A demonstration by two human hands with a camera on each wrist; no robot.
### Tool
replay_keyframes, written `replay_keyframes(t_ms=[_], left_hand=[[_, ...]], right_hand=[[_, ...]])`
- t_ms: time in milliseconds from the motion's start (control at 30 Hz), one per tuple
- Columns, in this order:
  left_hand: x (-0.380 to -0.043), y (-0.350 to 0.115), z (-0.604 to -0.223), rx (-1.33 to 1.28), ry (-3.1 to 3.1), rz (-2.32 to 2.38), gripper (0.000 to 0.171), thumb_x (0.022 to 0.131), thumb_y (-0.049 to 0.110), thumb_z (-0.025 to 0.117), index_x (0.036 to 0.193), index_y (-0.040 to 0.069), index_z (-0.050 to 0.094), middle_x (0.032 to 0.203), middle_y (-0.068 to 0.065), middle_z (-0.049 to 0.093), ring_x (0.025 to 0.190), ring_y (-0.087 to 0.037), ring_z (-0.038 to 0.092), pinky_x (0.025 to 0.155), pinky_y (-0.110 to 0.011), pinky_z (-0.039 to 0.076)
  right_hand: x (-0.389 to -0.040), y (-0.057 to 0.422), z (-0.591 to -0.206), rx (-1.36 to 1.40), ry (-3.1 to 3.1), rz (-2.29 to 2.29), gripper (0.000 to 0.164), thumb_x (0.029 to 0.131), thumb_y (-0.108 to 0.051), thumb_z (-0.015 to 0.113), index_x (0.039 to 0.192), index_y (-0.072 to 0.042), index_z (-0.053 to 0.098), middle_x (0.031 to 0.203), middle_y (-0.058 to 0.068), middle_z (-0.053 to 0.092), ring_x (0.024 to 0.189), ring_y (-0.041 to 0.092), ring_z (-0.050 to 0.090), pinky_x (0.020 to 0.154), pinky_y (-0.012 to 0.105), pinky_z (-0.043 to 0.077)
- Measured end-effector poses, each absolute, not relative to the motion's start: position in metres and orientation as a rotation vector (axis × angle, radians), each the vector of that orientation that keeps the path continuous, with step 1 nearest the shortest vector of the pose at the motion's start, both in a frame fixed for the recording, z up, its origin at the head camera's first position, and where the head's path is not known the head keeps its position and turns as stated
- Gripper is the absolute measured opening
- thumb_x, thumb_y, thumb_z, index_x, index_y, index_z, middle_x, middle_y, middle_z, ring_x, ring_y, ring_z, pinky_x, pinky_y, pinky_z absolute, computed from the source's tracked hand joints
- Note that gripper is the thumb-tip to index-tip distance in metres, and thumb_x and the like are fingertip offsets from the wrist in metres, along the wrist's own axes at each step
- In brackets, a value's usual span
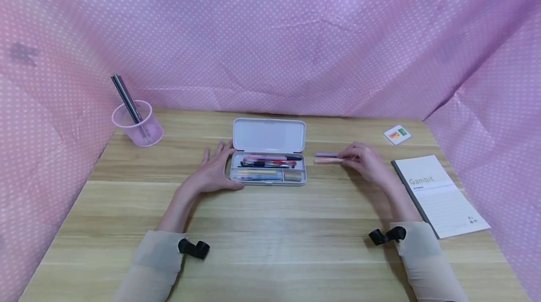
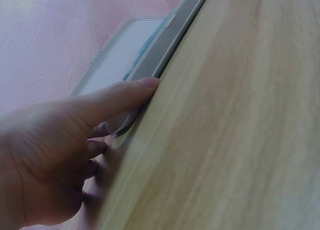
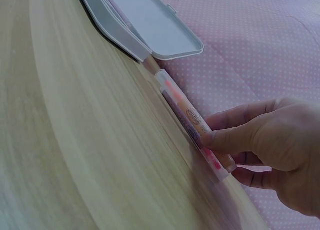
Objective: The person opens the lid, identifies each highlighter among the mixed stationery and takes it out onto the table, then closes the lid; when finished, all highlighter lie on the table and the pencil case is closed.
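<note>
A white pencil case lies open on the table, its lid tipped back. My left hand grips the case's left end; in the left wrist view the thumb presses its front wall. Several pens fill the back compartment, and yellow and blue highlighters lie in the front one, beside a small greyish block. Right of the case, my right hand pinches a purple highlighter and an orange highlighter near their right ends, side by side.
A pink cup holding several dark pencils stands at the back left. On the right lie a notebook and, behind it, a small white card-like piece with coloured prints. Pink dotted cloth hangs behind the wooden table.
</note>
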State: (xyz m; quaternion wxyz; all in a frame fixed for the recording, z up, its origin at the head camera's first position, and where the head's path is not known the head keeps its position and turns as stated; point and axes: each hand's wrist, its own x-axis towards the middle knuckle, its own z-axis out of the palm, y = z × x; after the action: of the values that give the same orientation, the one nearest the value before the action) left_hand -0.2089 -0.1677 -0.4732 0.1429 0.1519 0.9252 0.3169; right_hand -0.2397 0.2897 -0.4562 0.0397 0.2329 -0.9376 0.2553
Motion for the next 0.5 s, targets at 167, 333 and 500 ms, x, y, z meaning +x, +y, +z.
replay_keyframes(t_ms=[167,333,500], left_hand=[[-0.2093,-0.1674,-0.4739,0.442,2.670,0.921,0.104,0.072,0.046,0.090,0.153,0.008,0.037,0.175,-0.017,0.006,0.162,-0.041,-0.004,0.127,-0.065,-0.014],[-0.2093,-0.1674,-0.4741,0.441,2.669,0.918,0.104,0.072,0.047,0.090,0.153,0.008,0.037,0.175,-0.017,0.006,0.162,-0.041,-0.004,0.127,-0.065,-0.014],[-0.2093,-0.1674,-0.4741,0.441,2.667,0.919,0.104,0.072,0.046,0.090,0.153,0.008,0.037,0.175,-0.017,0.005,0.162,-0.041,-0.004,0.127,-0.065,-0.014]], right_hand=[[-0.2394,0.2893,-0.4553,0.705,-2.882,0.777,0.018,0.087,-0.002,0.078,0.103,-0.011,0.080,0.099,0.008,0.075,0.089,0.023,0.067,0.078,0.034,0.051],[-0.2390,0.2890,-0.4551,0.693,-2.904,0.776,0.018,0.087,-0.001,0.078,0.103,-0.011,0.080,0.100,0.008,0.075,0.091,0.024,0.067,0.080,0.037,0.051],[-0.2396,0.2886,-0.4563,0.715,-2.901,0.758,0.018,0.087,-0.001,0.078,0.103,-0.011,0.080,0.100,0.008,0.076,0.092,0.025,0.068,0.080,0.041,0.052]])
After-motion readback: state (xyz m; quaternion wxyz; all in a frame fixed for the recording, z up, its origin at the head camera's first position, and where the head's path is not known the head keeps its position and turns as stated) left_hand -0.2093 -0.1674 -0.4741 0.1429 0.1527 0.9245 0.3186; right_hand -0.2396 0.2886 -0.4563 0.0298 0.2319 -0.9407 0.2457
